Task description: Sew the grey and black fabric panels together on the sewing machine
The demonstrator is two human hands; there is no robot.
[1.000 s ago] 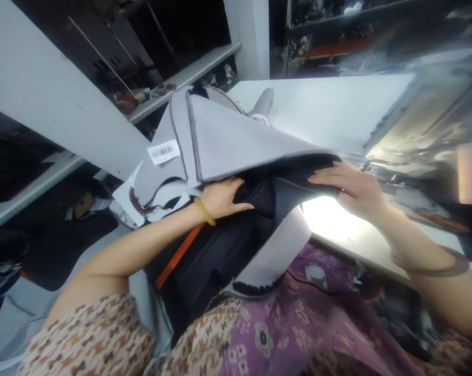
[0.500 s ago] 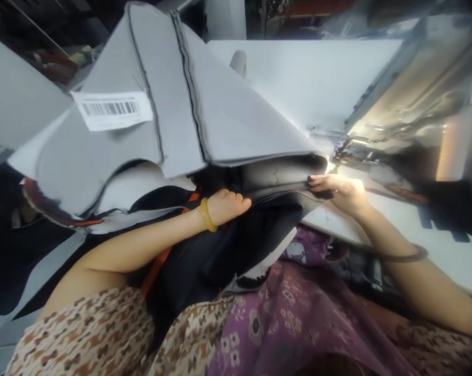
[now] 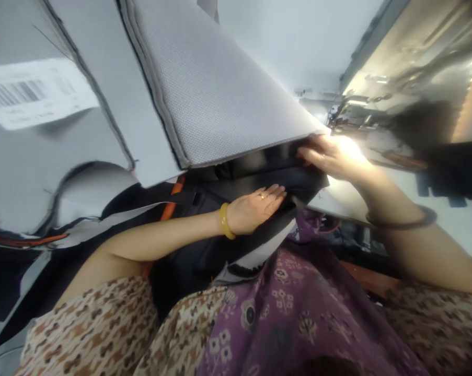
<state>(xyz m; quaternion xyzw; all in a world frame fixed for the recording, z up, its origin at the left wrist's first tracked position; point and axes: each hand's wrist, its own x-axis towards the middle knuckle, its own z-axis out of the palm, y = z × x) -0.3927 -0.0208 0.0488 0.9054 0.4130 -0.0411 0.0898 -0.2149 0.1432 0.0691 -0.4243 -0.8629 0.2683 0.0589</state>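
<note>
Left hand has moved rightward over the black cloth since the earlier frame. Label sits far left on the panel. Black cloth lies below the panel; left hand rests on it, flat, fingers extended. Right hand is at the panel's right corner, fingers bent; grip cannot be determined.

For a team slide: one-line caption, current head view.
Left hand lies flat on black fabric; right hand touches it near the grey panel's lower corner.
</note>
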